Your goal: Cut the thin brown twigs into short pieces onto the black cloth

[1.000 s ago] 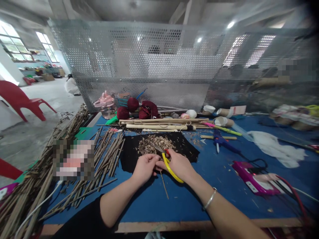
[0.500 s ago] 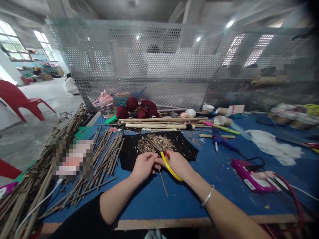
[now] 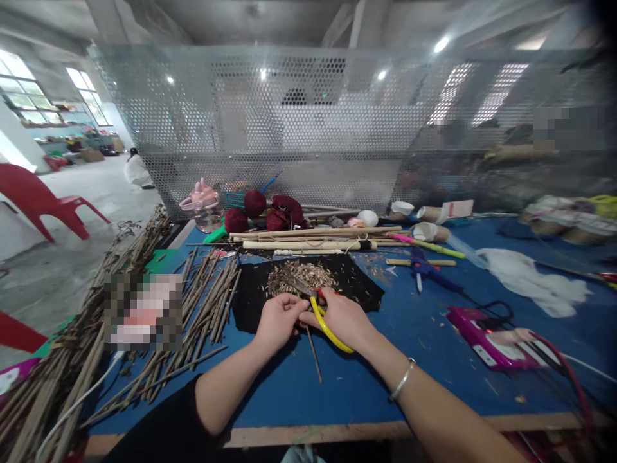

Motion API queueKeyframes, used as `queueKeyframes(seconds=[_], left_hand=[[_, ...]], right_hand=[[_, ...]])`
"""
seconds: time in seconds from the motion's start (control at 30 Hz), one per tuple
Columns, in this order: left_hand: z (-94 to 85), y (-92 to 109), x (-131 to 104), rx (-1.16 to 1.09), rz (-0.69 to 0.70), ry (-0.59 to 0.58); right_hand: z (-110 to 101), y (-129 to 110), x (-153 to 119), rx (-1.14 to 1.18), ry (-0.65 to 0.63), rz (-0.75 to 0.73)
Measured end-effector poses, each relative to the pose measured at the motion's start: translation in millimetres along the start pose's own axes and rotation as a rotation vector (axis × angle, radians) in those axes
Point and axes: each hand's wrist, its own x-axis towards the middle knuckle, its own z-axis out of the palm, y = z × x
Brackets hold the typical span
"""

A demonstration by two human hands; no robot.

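My right hand [image 3: 343, 316] is wrapped round the yellow-handled scissors [image 3: 332, 333], whose blades point up and left over a pile of small cut twig pieces [image 3: 308, 275]. The pile lies on a black cloth [image 3: 248, 292]. Close beside it, my left hand [image 3: 279, 320] is closed with its fingertips pinched together, meeting the fingers of my right hand. A thin twig [image 3: 315, 354] hangs down toward me from between the two hands; its upper end is hidden by the fingers, and my left hand appears to grip it.
Long sticks [image 3: 212, 296] lie left of the cloth, with a larger twig bundle [image 3: 62, 360] at the table's left edge. Bamboo rods [image 3: 308, 245] and dark red balls [image 3: 254, 202] are behind. To the right are a blue glue gun [image 3: 434, 273], a white cloth [image 3: 530, 280] and a purple power strip [image 3: 486, 341].
The scissor blades have opened somewhat wider over the pile. Both hands remain together in nearly the same place, and the camera view has shifted slightly.
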Motion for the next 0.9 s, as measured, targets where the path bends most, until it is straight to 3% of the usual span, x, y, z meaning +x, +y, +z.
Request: queueKeyframes(seconds=[0.5,0.7,0.9], left_hand=[[1.8,3.8,-0.1,-0.089,-0.035,-0.016],[0.6,2.3,1.1,-0.088,0.03,0.054],[-0.9,0.6,0.7,-0.087,0.039,0.012]], right_hand=[[5.5,7.4,7.3,0.001,-0.039,0.08],[0.5,5.2,3.4,-0.053,-0.001,0.036],[1.2,1.1,-0.3,0.026,0.015,-0.003]])
